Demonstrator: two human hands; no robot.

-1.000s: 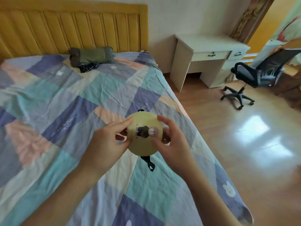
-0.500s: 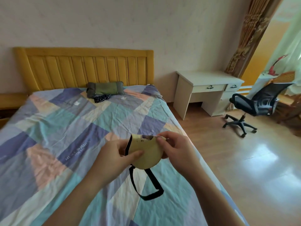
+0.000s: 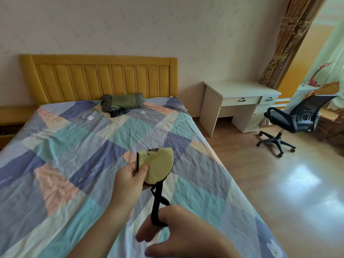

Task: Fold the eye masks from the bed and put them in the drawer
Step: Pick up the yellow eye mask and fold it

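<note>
The bed (image 3: 78, 146) fills the left of the view, spread with a patchwork sheet of blue, teal, peach and cream, yellow slatted headboard (image 3: 100, 77) at the far end. Against that headboard lies a small green pillow (image 3: 122, 101), and touching its front edge sits a dark checked bundle of cloth (image 3: 117, 113); too small to say what it is. Right of the bed stands the white bench (image 3: 240, 90), two drawers (image 3: 242, 100) under its top, both shut, so nothing of their contents shows. A black mesh office chair (image 3: 297, 118) stands on the wooden floor just beside it.

Down to the action: the yellow eye mask (image 3: 158, 166) is folded in half into a half-round and held up above the bed's right side. The left hand (image 3: 130, 181) pinches it, thumb pressed on the front face, fingers behind. Its black strap (image 3: 157, 200) runs straight down, taut, to the right hand (image 3: 178, 233), where the loop is hooked around a finger; the other fingers are spread loosely.

Half a second ago both hands were on the folded mask with the strap dangling in a slack loop. Now the right hand has let go of the mask, dropped low and pulled the strap tight, while the view has lifted to show more wall.
</note>
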